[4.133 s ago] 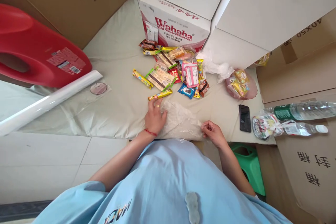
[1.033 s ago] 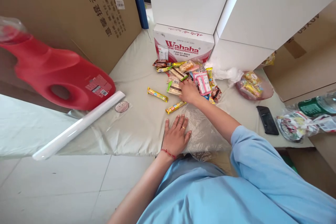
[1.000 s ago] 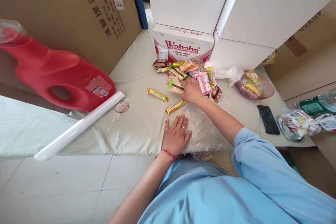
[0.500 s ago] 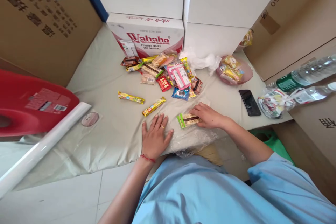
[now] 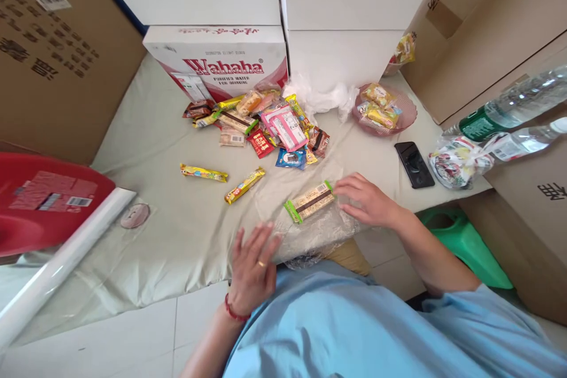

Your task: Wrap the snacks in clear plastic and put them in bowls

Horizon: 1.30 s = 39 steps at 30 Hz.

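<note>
A wrapped snack bar [image 5: 310,203] with green ends lies on a clear plastic bag [image 5: 305,236] close to the table's front edge. Just to its right is my right hand [image 5: 361,199], fingers apart and curved, with nothing in it. My left hand [image 5: 254,263] is spread at the front edge, left of the bag, and holds nothing. Beyond it are two yellow stick packs [image 5: 245,185], lying apart from each other. Farther back sits a heap of mixed wrapped snacks [image 5: 283,127].
A pink bowl [image 5: 410,112] with snacks and a black phone [image 5: 414,164] are at the right, near plastic bottles [image 5: 505,118]. Behind the heap stands a Wahaha carton [image 5: 221,65]. On the left are a red plastic item [image 5: 53,201] and a white roll [image 5: 66,260].
My right hand has let go of the snack bar and drawn off to the right. My left hand has pulled back toward my body. The camera view has shifted slightly.
</note>
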{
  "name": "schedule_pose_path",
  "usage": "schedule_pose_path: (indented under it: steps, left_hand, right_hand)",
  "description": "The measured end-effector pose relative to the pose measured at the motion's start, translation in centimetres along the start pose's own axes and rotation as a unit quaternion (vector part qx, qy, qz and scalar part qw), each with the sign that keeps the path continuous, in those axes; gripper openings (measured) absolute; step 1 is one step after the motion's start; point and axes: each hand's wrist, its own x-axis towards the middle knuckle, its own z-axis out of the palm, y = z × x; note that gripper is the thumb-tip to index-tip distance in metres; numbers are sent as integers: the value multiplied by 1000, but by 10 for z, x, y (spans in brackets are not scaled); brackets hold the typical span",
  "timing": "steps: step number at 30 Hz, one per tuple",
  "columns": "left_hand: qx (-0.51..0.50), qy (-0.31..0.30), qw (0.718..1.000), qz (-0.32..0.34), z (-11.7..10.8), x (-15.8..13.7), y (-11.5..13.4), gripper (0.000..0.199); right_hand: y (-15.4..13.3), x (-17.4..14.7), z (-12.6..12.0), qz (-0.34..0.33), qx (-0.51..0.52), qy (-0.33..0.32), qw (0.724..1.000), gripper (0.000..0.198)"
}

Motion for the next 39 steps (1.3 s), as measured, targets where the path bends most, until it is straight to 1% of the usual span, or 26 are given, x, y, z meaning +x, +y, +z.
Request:
schedule_pose_path:
  steps: [1,2,4,5,7,9,11,13,16,18,20,21,22,23,24,25,27,28,29,30,31,32,33,35,37,39]
  left_hand:
    - [-25,-24,999,34,0,-3,5,67]
    - [-41,-46,996,56,1,-6,10,62]
    - [-49,-73,994,67,7,-7,14,47]
    - [-51,-79,994,62,10,-5,15,37]
    - [-69,-81,993,45,15,0,12,22]
    - [-110,-79,991,19,14,8,7,16]
    - [-150,-67,985,-44,10,17,1,16]
    - [-174,-53,975,-131,5,29,-8,17]
    - [-170,-42,956,-235,6,52,-27,25]
    - [-151,-49,945,-287,13,69,-43,29]
    - [-113,-51,933,-338,18,81,-56,27]
    - [-87,-33,930,-355,18,84,-60,27]
    - [-58,-1,930,-364,17,86,-62,27]
    - [-27,46,930,-363,13,85,-60,27]
    - [7,103,930,-354,7,83,-54,27]
    - [37,160,928,-334,0,79,-46,25]
    - [81,241,930,-265,-15,73,-22,17]
    - [78,250,942,-208,-20,71,-8,15]
    - [58,235,960,-140,-22,72,6,18]
    - [30,196,977,-76,-21,74,19,23]
    - [5,151,988,-27,-16,79,29,28]
    - [-10,109,994,2,-8,85,37,32]
    - [-15,69,997,17,2,91,42,34]
    - [-11,-4,1000,25,27,103,44,38]
    - [-6,-54,998,23,51,109,37,39]
    - [-7,-78,997,16,68,107,28,40]
  right_hand:
    - [-2,-17,2,8,9,14,1000,37]
    - [-3,-33,6,17,12,17,1000,42]
    - [-7,-63,22,42,-1,7,999,53]
    - [-8,-74,33,56,-15,6,998,53]
    - [-7,-88,51,78,-41,17,996,40]
    - [-4,-91,59,78,-41,35,995,25]
    - [0,-83,52,55,-1,34,998,18]
    - [5,-66,35,24,39,31,998,17]
    - [17,-27,8,11,30,32,999,21]
    - [29,4,0,36,-6,23,999,24]
    - [41,33,-1,92,-47,-6,995,23]
    - [47,45,0,123,-68,-25,990,21]
    - [52,54,0,151,-86,-39,984,22]
    - [57,62,-1,174,-100,-39,979,25]
    - [62,66,-2,191,-112,-21,975,29]
    - [66,69,-5,203,-120,13,972,32]
    - [76,71,-9,226,-121,106,961,40]
    - [81,71,-10,243,-111,140,953,45]
    - [85,72,-9,265,-93,156,947,52]
    - [90,74,-7,293,-68,152,942,59]
    - [93,76,-3,323,-35,132,937,66]
    - [95,79,1,351,4,104,931,72]
    - [95,82,4,374,50,73,923,73]
    - [91,86,7,383,153,34,910,61]
    - [83,84,-1,354,245,33,902,44]
    - [74,75,-17,318,294,54,900,38]
